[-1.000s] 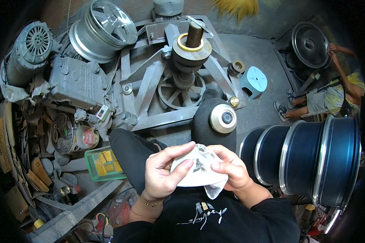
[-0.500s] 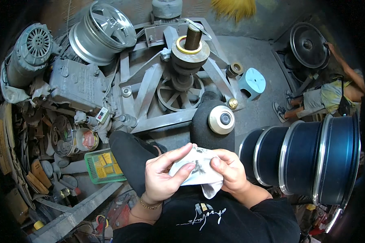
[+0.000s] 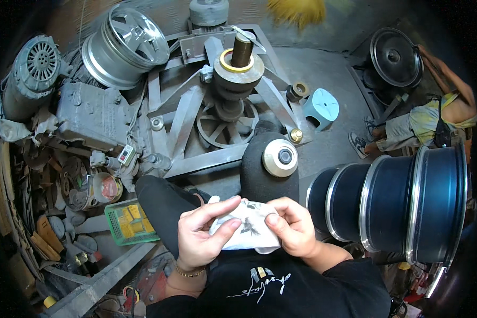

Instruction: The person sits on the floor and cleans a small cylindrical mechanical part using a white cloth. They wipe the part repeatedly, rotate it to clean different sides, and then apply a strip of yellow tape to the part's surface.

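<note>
A white cloth (image 3: 247, 227) with dark grey smudges is stretched between my two hands, over my lap. My left hand (image 3: 204, 231) grips its left side, thumb on top and fingers behind. At the right side, my right hand (image 3: 293, 225) pinches the cloth between thumb and curled fingers. Whether anything lies inside or behind the cloth is hidden. Just beyond my hands, a round cream metal cone (image 3: 280, 158) with a dark centre hole rests on my right knee, touched by neither hand.
Ahead stands a metal frame with a threaded shaft (image 3: 242, 50). Blue-black wheel rims (image 3: 387, 204) are stacked on the right; a silver rim (image 3: 126, 47) lies back left. A green basket (image 3: 111, 225) holds yellow pieces. Beyond a blue stool (image 3: 321, 107), another person (image 3: 408, 127) handles a black wheel (image 3: 395, 55).
The cloth's hanging lower corner has been drawn up and now shows less below my hands. A cloth tip shows above my left fingers. The whole view has shifted slightly.
</note>
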`<action>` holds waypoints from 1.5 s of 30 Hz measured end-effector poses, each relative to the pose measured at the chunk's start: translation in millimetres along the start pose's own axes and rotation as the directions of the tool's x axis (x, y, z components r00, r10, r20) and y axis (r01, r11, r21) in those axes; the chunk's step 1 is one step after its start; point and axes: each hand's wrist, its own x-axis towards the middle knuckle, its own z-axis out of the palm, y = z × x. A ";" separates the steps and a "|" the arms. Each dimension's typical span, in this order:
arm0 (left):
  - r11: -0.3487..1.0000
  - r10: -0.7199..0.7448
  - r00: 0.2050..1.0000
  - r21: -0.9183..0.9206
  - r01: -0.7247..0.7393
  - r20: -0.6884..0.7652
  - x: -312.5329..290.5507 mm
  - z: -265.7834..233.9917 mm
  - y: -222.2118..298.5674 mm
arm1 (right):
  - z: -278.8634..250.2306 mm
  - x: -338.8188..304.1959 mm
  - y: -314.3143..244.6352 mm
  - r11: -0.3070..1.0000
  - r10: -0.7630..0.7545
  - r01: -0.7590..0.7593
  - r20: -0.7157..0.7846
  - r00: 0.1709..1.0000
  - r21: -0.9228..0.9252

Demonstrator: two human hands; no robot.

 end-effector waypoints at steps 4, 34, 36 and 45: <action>0.995 -0.046 0.998 -0.083 0.049 0.033 2.1 -1.3 4.3 | -0.2 8.6 -8.3 0.984 0.080 -0.081 0.014 0.997 0.161; 0.999 0.013 1.000 -0.046 -0.014 -0.015 4.6 -0.1 -1.2 | 3.2 8.7 4.3 0.984 0.035 -0.035 0.006 0.999 0.176; 0.999 0.011 1.000 0.036 -0.011 0.023 6.9 -4.4 -4.0 | 4.8 7.2 5.0 0.986 -0.073 0.079 -0.043 0.996 0.150; 0.984 0.064 0.990 -0.173 -0.042 0.124 1.2 -12.4 -10.2 | 9.0 -1.8 2.2 0.980 0.021 0.014 -0.175 0.984 0.197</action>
